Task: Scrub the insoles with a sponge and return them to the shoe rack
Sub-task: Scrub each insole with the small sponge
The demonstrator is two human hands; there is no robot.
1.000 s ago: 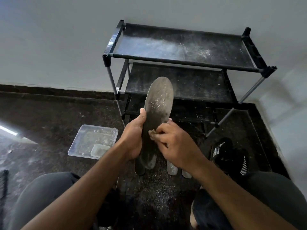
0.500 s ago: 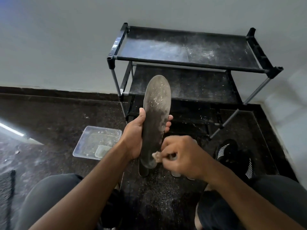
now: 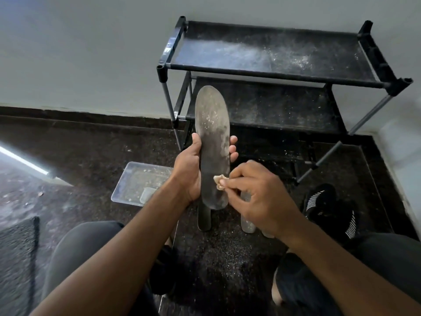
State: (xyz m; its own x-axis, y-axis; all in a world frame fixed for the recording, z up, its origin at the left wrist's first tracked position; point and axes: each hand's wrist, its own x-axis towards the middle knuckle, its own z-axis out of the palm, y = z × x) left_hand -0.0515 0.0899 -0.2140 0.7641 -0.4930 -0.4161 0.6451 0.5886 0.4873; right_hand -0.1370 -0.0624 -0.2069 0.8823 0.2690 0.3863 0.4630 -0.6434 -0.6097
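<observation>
Your right hand has come back up from the heel end of the insole: half a second ago the sponge was down at the bottom tip, a second ago it sat near the middle, and now it is on the lower third again, at the right edge. That reads as one full down-and-up scrubbing stroke on the heel half. The lower part looks darker, and I judge it wet and worked over, while the toe half still carries pale patches and white specks, so the scrubbing of this insole seems only partly done.

Your left hand keeps its grip clenched around the insole's middle, thumb on the left edge, fingertips showing past the right edge, and holds it upright in front of the shoe rack. The right grip pinches the small pale sponge between thumb and fingers and presses it on the insole just below the left hand's fingers.

More insoles lie on the floor under your hands, partly hidden. Nothing is back on the rack yet; its shelves show only pale dust. A clear plastic tray sits on the floor to the left, a black shoe to the right.
</observation>
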